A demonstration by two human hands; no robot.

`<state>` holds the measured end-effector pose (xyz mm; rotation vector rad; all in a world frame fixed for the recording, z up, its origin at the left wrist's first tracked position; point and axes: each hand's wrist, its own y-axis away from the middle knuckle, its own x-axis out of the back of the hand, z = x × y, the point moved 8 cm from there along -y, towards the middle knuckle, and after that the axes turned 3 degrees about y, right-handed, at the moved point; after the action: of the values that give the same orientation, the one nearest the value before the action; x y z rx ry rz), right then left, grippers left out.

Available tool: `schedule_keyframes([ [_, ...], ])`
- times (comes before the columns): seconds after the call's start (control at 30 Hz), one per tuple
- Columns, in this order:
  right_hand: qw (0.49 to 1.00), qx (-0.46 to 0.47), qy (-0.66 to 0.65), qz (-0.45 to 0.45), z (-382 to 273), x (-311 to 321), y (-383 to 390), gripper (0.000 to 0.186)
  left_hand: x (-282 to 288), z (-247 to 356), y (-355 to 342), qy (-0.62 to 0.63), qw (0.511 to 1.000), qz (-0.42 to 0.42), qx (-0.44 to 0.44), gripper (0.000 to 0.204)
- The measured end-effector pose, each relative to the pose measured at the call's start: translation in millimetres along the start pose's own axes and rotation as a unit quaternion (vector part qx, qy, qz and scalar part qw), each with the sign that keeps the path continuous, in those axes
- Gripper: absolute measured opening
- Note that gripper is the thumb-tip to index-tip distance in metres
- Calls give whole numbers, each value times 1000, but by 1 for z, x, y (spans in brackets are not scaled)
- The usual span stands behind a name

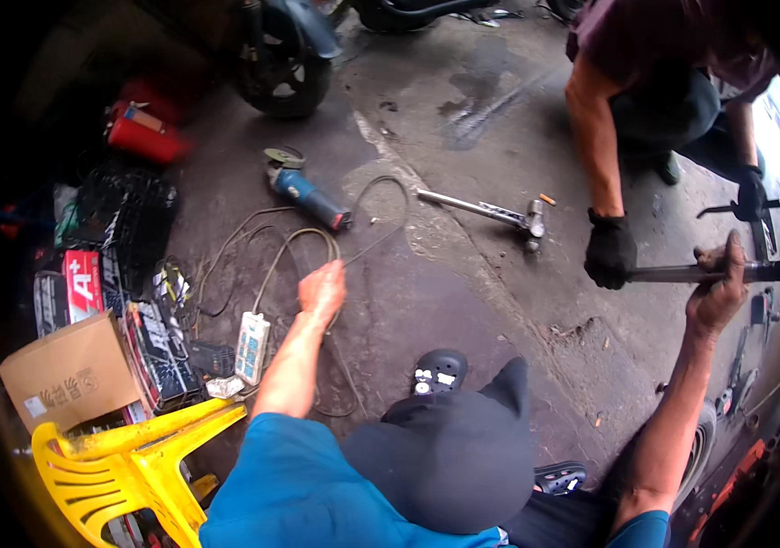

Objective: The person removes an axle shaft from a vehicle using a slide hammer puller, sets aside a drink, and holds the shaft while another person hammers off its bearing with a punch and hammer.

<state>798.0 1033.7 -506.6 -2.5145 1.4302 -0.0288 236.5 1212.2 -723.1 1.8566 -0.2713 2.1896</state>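
Observation:
My left hand [321, 292] is closed on a thin grey power cord [376, 242] that loops over the floor. Just beyond it lies a blue angle grinder [308, 194] with a disc at its far end. Out to the right, my right hand [717, 290] grips a dark metal tube [664, 274] near its right end. A co-worker's black-gloved hand [609, 251] holds the tube's left end. The co-worker's other gloved hand [751, 192] is on a dark metal piece with arms [761, 224], close above the tube.
A hammer [490, 212] lies mid-floor. A white power strip [251, 347], a cardboard box [70, 372] and a yellow plastic chair [139, 461] stand at left. Further back are a red container [145, 135] and a scooter wheel [282, 78]. The co-worker [655, 82] crouches at right.

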Motion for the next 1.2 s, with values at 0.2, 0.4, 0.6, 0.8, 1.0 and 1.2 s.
schedule_keyframes([
  [0.2, 999, 17, -43, -8, 8, -11, 0, 20, 13, -88, 71, -71, 983, -139, 100, 28],
  [0.4, 1000, 24, -16, -1, 16, -7, -10, 24, 27, -14, 52, 84, 995, 39, -22, 45],
  [0.6, 999, 33, -14, -5, 20, 1, -15, 22, 27, 81, 5, 190, 972, 54, -129, 34],
  [0.8, 999, 40, 8, -28, 29, -11, -26, 20, 25, 146, -6, 231, 954, 64, -179, 29],
  [1.0, 999, 22, 29, -15, 27, -13, -26, 21, 2, 229, 27, 275, 922, -14, -273, 27],
  [1.2, 999, 19, 28, -19, 23, -12, -23, 21, -13, 260, 63, 279, 903, -84, -315, 26],
])
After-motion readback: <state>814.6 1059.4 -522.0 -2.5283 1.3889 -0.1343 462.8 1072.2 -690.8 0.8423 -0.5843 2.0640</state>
